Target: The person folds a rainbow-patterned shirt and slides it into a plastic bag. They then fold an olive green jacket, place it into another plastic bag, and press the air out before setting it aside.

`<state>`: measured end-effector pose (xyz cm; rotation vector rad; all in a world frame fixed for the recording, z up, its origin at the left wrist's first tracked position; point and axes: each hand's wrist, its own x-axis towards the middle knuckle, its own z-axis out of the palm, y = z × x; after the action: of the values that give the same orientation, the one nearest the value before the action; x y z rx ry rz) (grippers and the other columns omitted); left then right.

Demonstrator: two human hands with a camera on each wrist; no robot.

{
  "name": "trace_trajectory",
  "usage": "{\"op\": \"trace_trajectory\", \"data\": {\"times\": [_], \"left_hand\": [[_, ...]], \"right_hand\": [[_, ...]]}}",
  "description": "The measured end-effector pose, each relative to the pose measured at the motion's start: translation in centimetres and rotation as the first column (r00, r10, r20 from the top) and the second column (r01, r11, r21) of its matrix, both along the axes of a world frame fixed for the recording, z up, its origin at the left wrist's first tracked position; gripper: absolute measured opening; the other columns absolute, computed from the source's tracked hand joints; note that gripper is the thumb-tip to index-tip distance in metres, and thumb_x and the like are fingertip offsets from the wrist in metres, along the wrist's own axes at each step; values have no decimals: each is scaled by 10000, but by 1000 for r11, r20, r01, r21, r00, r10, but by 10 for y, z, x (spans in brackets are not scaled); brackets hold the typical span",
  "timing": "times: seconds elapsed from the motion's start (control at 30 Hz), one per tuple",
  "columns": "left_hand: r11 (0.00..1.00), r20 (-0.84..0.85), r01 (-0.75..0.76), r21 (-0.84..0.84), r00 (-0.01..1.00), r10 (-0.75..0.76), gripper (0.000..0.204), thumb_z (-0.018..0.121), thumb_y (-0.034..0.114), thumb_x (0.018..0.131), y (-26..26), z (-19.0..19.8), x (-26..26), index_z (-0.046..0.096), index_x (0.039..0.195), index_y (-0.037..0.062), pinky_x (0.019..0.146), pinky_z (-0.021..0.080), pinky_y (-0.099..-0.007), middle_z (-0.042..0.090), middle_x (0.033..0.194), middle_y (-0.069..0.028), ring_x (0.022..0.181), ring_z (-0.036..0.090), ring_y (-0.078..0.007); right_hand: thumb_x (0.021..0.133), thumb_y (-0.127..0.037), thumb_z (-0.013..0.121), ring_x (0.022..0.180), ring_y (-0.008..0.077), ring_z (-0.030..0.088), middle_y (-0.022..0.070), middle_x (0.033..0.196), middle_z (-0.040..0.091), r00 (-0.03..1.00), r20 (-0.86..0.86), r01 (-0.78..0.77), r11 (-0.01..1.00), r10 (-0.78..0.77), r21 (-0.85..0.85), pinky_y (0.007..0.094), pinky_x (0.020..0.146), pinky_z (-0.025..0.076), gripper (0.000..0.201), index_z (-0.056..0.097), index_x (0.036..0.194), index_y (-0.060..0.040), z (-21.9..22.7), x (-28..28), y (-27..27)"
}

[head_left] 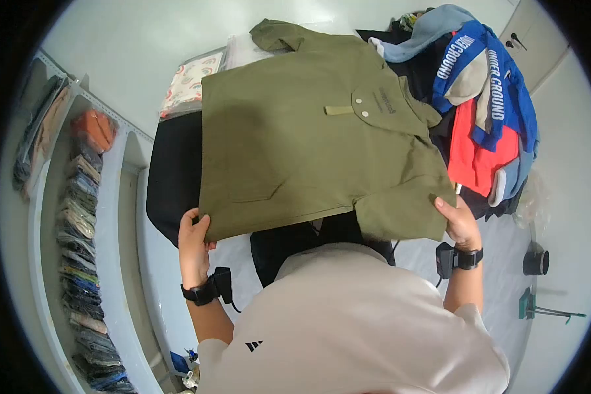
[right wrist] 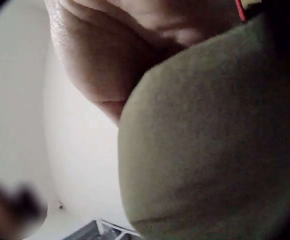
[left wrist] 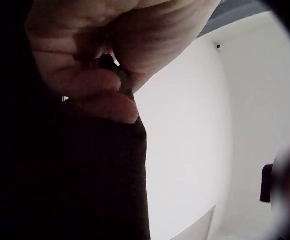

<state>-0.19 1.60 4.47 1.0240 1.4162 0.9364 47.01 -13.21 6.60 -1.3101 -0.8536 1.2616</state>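
Note:
An olive-green shirt lies spread sideways over the table, its collar to the right and its hem to the left. Two pale buttons and a light tab show on its front. My left hand pinches the near corner of the hem. In the left wrist view, the fingers of that hand are curled on the dark cloth edge. My right hand grips the end of the near sleeve, thumb on top. In the right wrist view the sleeve cloth hides this hand's fingertips.
Beyond the hem lie a patterned packaged item and a black surface. A heap of clothes with a blue lettered garment and a red one stands at the right. Shelves of bagged folded clothes line the left wall.

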Motion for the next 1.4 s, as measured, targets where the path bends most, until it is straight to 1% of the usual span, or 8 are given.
{"op": "trace_trajectory", "data": {"times": [0.17,0.5,0.7,0.87,0.93,1.17,1.37,1.4], "left_hand": [[959,366,-235,162,916,163,339,492,75,918,13,35,27,490,1255,40,453,349,-165,632,976,-54,671,561,-55],[998,774,-62,29,632,17,326,478,177,962,149,-4,40,463,1216,-27,846,489,-290,566,1140,-214,1099,556,-313],[916,355,-48,399,929,-106,563,473,153,961,106,9,68,180,1430,47,961,414,-327,460,1301,-197,1189,489,-258],[949,172,145,281,965,-198,352,506,114,927,72,27,89,450,1263,25,863,423,-257,571,1174,-119,1037,561,-175],[915,159,305,262,922,-353,347,519,108,921,67,30,106,464,1252,20,864,432,-262,577,1163,-116,1030,565,-170],[580,87,813,51,575,-814,434,547,180,920,53,36,170,443,1273,-50,929,427,-290,546,1219,-125,1087,538,-187],[722,427,641,260,595,-681,483,550,131,884,70,73,210,410,1313,-42,1010,366,-327,522,1269,-128,1155,511,-202],[486,-312,710,510,679,-665,491,556,91,858,89,64,201,415,1309,-42,1027,350,-340,522,1275,-123,1161,512,-212]], "right_hand": [[916,-213,574,989,193,621,107,1109,626,945,-324,-57,998,52,-4,312,852,499,372,537,1186,39,31,20,40],[947,-242,498,957,238,633,137,1120,629,824,-563,-49,982,-63,-183,366,864,506,327,566,1142,11,9,37,217],[899,-223,596,1007,150,554,103,1088,602,945,239,223,974,-223,26,287,890,428,449,471,1233,50,24,5,150],[851,-172,660,876,134,569,86,1000,607,925,375,73,997,-57,-30,253,766,460,473,469,1217,60,10,-8,100],[875,-203,637,659,62,460,-39,720,518,760,623,-39,970,185,-240,229,567,388,202,607,879,-3,13,-15,98],[943,-248,554,797,25,544,-30,940,611,982,33,-187,982,186,36,195,674,449,225,593,1002,-35,78,-43,134],[965,-289,500,943,83,585,16,1071,620,926,-278,-176,945,254,276,247,843,461,290,557,1122,-51,96,-37,191],[966,-317,492,969,98,581,27,1098,614,935,-213,-212,927,285,311,266,888,446,331,549,1158,-54,95,-29,196]]}}
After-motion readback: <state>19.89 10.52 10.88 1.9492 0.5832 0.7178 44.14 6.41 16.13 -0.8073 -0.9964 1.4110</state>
